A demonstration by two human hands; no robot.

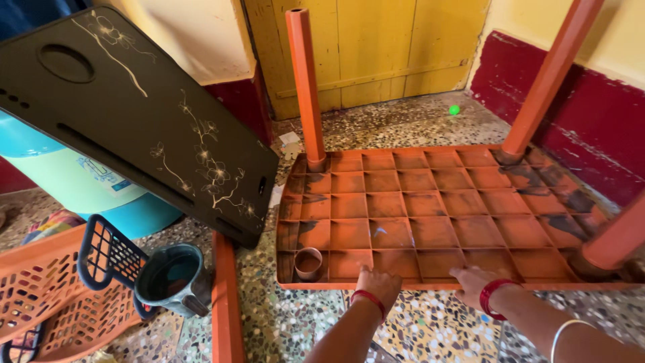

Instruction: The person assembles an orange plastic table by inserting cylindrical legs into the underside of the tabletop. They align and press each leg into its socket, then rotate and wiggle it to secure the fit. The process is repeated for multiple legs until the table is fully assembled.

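Far left: I see an orange basket (40,296), a dark mug (171,279) and a black floral board (141,114).
Table: orange plastic table (430,215) upside down on the floor.
Left hand (377,284): curled on its near rim.
Right hand (478,281): flat, fingers spread, on the same rim.

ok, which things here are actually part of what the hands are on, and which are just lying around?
In hand:
- upturned orange table, left hand and right hand on its near edge
- loose orange leg
- empty leg socket

Lying about:
- dark floral board
- blue mug
- orange basket
- green ball
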